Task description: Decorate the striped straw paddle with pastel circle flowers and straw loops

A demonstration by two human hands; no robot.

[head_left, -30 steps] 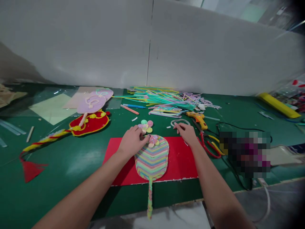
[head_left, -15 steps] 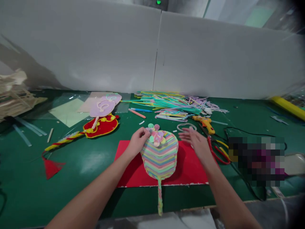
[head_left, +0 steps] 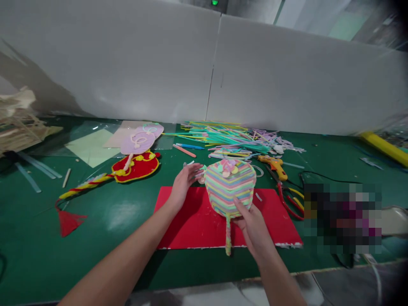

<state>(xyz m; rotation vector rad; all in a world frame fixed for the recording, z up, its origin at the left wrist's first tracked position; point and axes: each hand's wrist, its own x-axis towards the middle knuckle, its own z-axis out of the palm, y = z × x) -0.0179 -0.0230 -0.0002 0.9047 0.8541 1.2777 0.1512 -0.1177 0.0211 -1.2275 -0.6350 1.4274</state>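
A hand fan with pastel chevron stripes and a braided handle is held above a red board. My right hand grips its lower right part, thumb on the striped face. Near the fan's top edge sits a flower of pastel discs. My left hand is just left of the fan, its fingers around a second small disc flower, partly covered by the fingers. A small pale scrap lies on the board right of the fan.
Behind the board lies a heap of pastel strips with two pens nearby. An orange glue gun and red-handled pliers are at right. A red tasselled fan and a lilac fan lie left. A white partition stands behind.
My right hand, apart from the fan before, has taken hold of its lower right. The fan has moved right and up. My left hand is now off its edge, with the small flower at its fingers.
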